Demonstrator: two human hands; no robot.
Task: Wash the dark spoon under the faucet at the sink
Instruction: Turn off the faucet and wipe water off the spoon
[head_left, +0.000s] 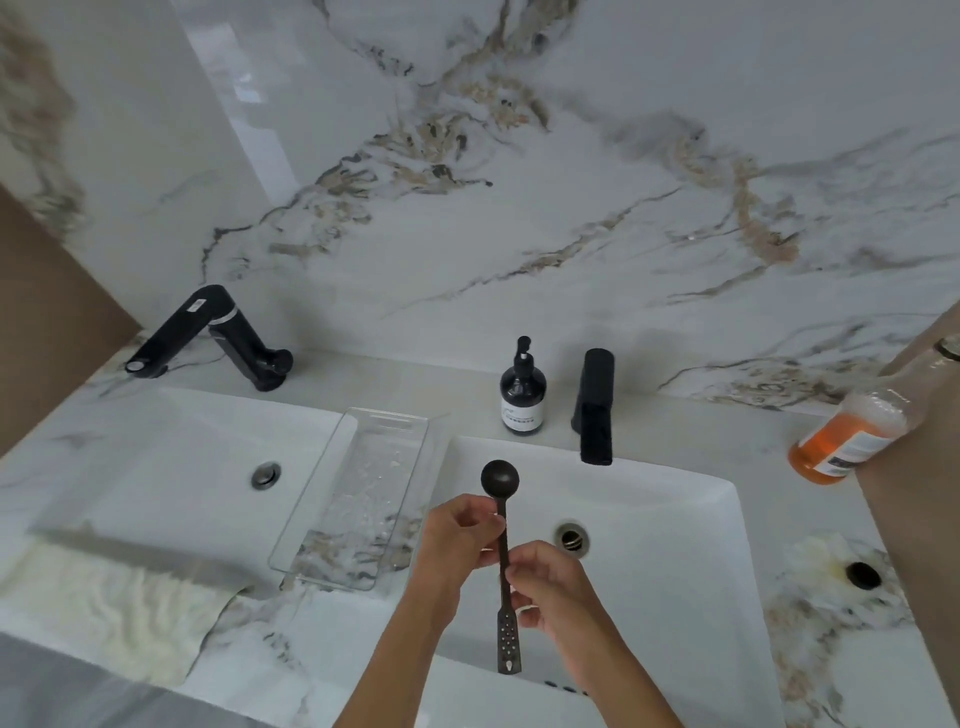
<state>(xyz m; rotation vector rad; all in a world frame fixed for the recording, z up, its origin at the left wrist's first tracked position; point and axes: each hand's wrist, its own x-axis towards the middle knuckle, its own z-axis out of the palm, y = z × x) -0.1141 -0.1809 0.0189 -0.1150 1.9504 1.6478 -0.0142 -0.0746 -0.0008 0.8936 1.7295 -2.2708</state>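
Nearest the camera, both hands are holding the dark spoon (503, 551) over the right-hand sink (675, 519). The right hand (550, 584) is pinching the lower part of the thin handle between thumb and fingers, just above the flat, perforated end that is pointing toward the near rim. The left hand (462, 530) is curling its fingers around the handle higher up, just below the round bowl, which is sitting at the far end of the spoon and facing up. The spoon is lying roughly straight away from the person, above the basin and beside the drain (572, 538).

To the left of the hands, a clear plastic tray (358, 499) is resting on the marble table (467, 395) between the two basins. Farther left, the second sink (171, 467) is showing its own drain plug. At the right edge, an orange bottle (841, 441) is leaning near a small dark hole in the table.

Beyond the right sink, the black faucet (595, 408) is standing at the back rim with its spout over the basin, and a dark pump bottle (523, 389) is standing just beside it on the left. A second black faucet (208, 338) is sitting behind the left sink, before the veined marble wall (519, 156).
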